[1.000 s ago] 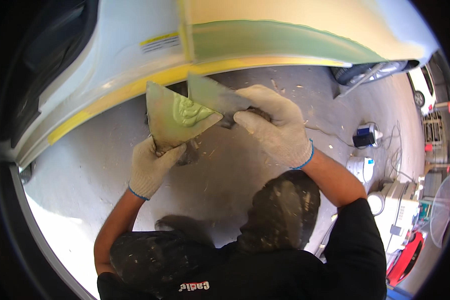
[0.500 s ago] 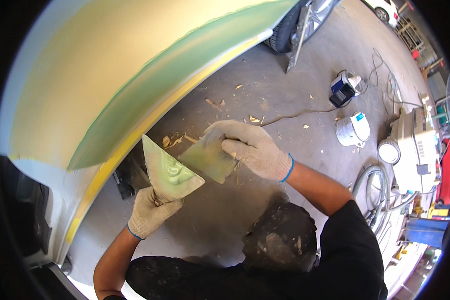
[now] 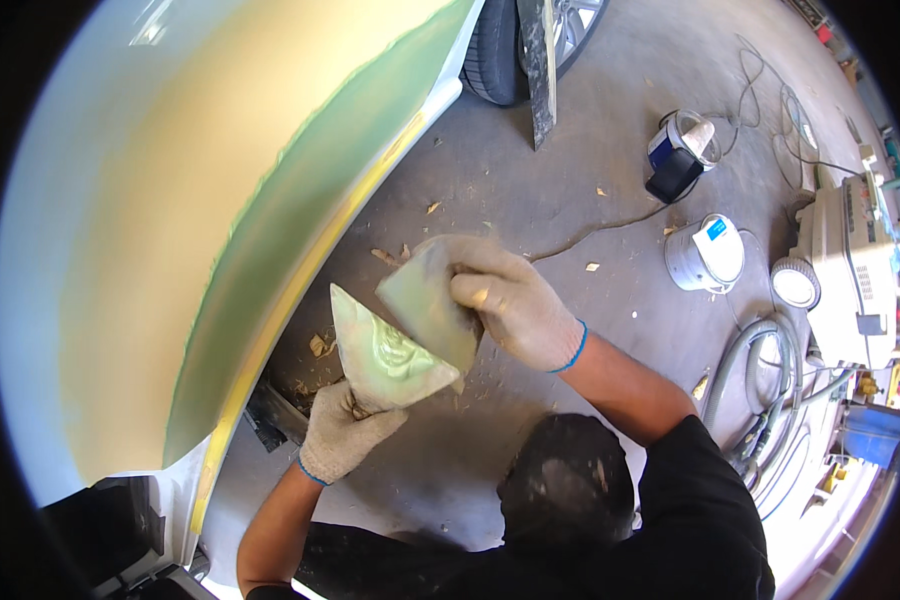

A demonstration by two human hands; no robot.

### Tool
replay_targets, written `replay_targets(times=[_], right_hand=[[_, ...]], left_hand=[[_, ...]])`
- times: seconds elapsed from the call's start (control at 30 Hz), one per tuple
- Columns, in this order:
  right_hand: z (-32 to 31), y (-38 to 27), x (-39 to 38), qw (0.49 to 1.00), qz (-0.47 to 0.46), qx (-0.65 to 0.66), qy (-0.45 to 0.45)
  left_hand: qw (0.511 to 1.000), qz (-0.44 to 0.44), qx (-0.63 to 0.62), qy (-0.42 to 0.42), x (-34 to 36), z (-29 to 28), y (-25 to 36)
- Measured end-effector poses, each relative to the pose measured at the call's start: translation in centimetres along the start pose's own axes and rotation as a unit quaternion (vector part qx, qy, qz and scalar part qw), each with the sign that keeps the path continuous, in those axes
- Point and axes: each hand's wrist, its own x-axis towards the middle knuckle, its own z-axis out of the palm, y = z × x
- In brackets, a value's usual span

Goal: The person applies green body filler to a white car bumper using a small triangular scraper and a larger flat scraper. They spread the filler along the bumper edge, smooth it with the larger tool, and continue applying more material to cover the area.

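Observation:
My left hand (image 3: 345, 438), in a pale knitted glove, is closed on a wide putty knife (image 3: 348, 345) with a three-cornered blade. A mound of glossy light-green body filler (image 3: 398, 355) lies on that blade. My gloved right hand (image 3: 520, 305) pinches a flat, grey-green filler spreader (image 3: 420, 290) between thumb and fingers. The spreader's lower edge is right at the putty knife's upper edge; whether they touch I cannot tell. To the left curves a car body panel (image 3: 170, 180), with a broad band of green filler (image 3: 295, 220) along its lower part.
Yellow masking tape (image 3: 300, 290) runs along the panel's lower edge. A car wheel (image 3: 495, 55) stands at the top, a flat board (image 3: 540, 90) beside it. On the right are two cans, one white (image 3: 705, 255), a coiled hose (image 3: 755, 385), a wheeled machine (image 3: 850, 275) and a cable (image 3: 600, 232).
The putty knife and the spreader have come closer together. The spreader is now tilted more steeply beside the filler. The whole view has shifted, with the wheel and board further left.

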Motion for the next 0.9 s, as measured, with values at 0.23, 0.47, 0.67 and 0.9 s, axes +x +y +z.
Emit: replay_targets(times=[0.23, 0.47, 0.67, 0.9], right_hand=[[-7.8, -6.4, 3.0, 0.969, -0.040, -0.241, 0.031], [-14.4, -3.0, 4.7, 0.971, 0.040, -0.030, 0.236], [-13.9, -5.0, 5.8, 0.950, -0.089, -0.115, 0.276], [-9.1, -16.6, 7.3, 0.916, -0.263, -0.098, 0.286]], left_hand=[[0.989, -0.002, 0.003, 0.146, -2.0, 1.7, 9.3], [0.953, 0.104, 0.032, 0.283, -4.6, -0.6, 11.4], [0.958, 0.070, -0.044, 0.275, -9.2, -0.4, 10.9], [0.957, -0.007, -0.077, 0.279, -13.1, 2.5, 5.7]])
